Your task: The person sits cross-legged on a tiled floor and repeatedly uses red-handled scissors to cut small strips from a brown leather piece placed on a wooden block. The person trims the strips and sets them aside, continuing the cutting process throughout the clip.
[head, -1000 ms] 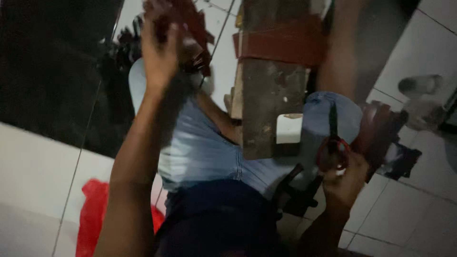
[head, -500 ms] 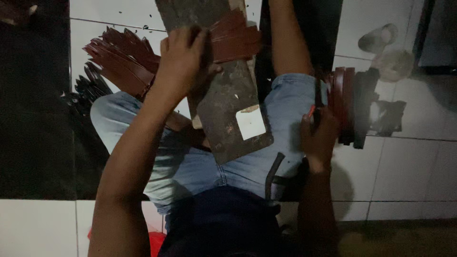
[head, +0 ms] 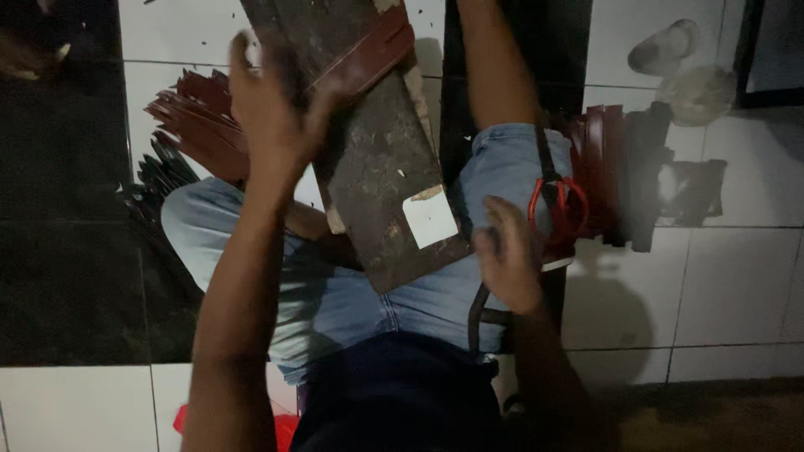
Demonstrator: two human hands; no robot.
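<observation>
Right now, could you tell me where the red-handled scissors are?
In the head view, the red-handled scissors lie on the person's right thigh, just beyond the right hand, between the wooden board and the stack of dark red strips.

One head-worn camera looks steeply down — close over the lap, wooden board (head: 381, 184) central, tiled floor (head: 720, 285) filling the edges.

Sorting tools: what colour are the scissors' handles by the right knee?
Red handles, clearest in the head view.

Board (head: 377, 167) across lap, strips (head: 197, 113) left of it, scissors (head: 557, 205) on right thigh
</observation>
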